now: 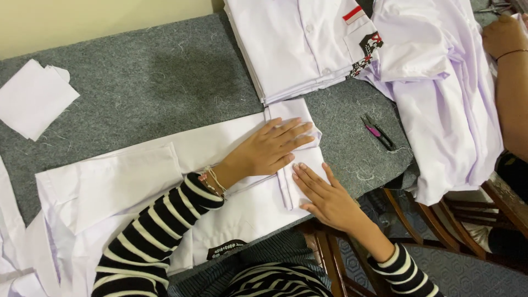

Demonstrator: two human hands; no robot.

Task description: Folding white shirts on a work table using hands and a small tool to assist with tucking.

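A white shirt (132, 181) lies spread across the grey felt table (148, 82), its long sleeve stretched to the right and its cuff end folded back. My left hand (269, 147) presses flat on the sleeve near the fold, fingers apart. Just below it, my right hand (322, 192) lies flat on the folded sleeve end at the table's front edge. Both arms wear black-and-white striped sleeves, and neither hand grips anything.
A stack of folded white shirts (297, 44) and a rumpled pile of white shirts (440, 93) sit at the back right. Small thread snips with a purple handle (377, 132) lie between. Another person's arm (511, 71) rests at the right edge. White fabric pieces (33, 98) lie at the left. Wooden chairs (440, 220) stand below.
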